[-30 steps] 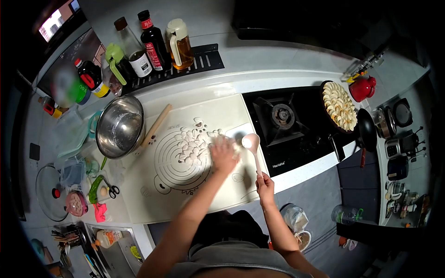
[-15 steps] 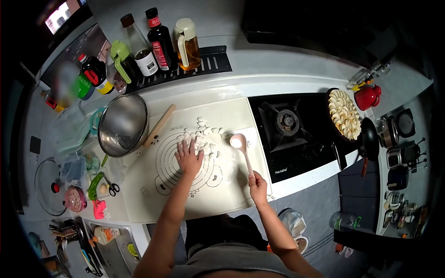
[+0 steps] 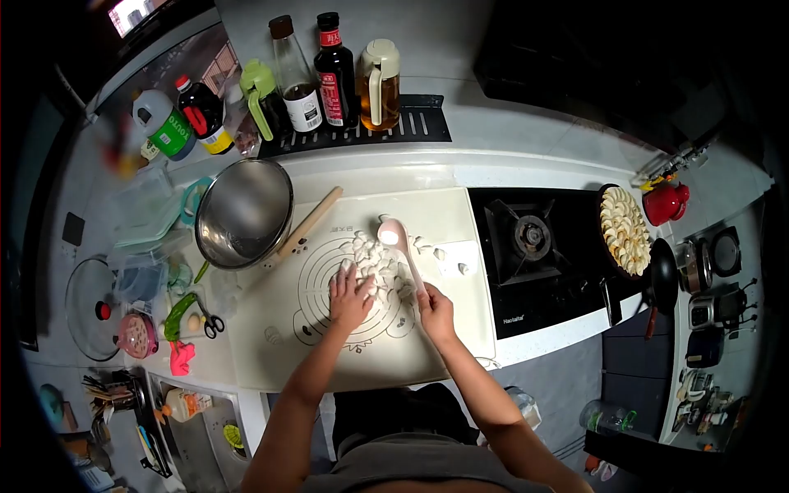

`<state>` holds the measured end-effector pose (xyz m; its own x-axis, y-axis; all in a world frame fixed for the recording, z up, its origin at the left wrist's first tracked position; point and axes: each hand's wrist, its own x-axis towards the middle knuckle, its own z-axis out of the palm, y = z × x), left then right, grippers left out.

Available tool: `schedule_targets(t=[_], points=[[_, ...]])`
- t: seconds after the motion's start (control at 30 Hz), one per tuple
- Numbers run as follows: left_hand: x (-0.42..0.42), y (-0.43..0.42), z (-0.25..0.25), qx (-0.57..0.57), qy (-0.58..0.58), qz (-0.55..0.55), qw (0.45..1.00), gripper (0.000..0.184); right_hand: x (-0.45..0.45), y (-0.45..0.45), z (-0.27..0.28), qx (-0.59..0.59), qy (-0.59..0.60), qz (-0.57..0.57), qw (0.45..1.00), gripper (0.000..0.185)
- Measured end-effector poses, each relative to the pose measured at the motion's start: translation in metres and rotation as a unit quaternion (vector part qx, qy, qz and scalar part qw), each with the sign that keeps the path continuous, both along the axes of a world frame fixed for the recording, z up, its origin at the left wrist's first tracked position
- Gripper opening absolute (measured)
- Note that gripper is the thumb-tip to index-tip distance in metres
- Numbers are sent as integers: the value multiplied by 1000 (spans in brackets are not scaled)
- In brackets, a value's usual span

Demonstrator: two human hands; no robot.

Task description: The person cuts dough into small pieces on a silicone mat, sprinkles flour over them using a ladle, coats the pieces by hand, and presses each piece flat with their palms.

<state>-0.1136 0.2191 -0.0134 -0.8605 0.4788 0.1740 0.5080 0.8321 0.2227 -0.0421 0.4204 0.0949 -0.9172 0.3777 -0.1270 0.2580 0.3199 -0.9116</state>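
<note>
Small white dough pieces (image 3: 380,265) lie in a loose pile on the printed mat (image 3: 271,361). My left hand (image 3: 352,297), fingers spread, rests at the pile's lower left edge. A pink ladle (image 3: 408,261) is in my right hand (image 3: 436,314), which grips its handle near the mat's right part. The ladle's bowl, with something white in it, is over the upper right side of the pile. A few pieces lie apart to the right. Left of the pile are a wooden rolling pin (image 3: 312,220) and a steel bowl (image 3: 245,214).
Right of the mat is a black gas stove (image 3: 526,279) with a pan of crescent-shaped dumplings (image 3: 625,230). Bottles (image 3: 335,82) stand on a black rack (image 3: 423,123) behind. Scissors (image 3: 214,326), a green pepper (image 3: 178,316) and plastic boxes (image 3: 138,275) lie at left.
My left hand went from the pile's right side to its left side. The ladle in my right hand moved left, over the pile. The camera view shifted.
</note>
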Motion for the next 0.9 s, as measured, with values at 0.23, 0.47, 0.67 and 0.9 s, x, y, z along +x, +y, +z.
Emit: schedule_targets(t=[0.23,0.47,0.67,0.9], points=[[-64,65,6,42,-90,220,970,72,70,27,-9,0,-36,-45,998,25],[-9,120,16,8,-24,14,1000,56,82,33,-11,-4,-26,-94,995,26],[7,44,1,36,32,-92,995,54,40,18,-17,13,-1,-53,999,26],[-52,32,-11,69,8,84,994,71,-30,2,-8,100,9,-37,994,23]])
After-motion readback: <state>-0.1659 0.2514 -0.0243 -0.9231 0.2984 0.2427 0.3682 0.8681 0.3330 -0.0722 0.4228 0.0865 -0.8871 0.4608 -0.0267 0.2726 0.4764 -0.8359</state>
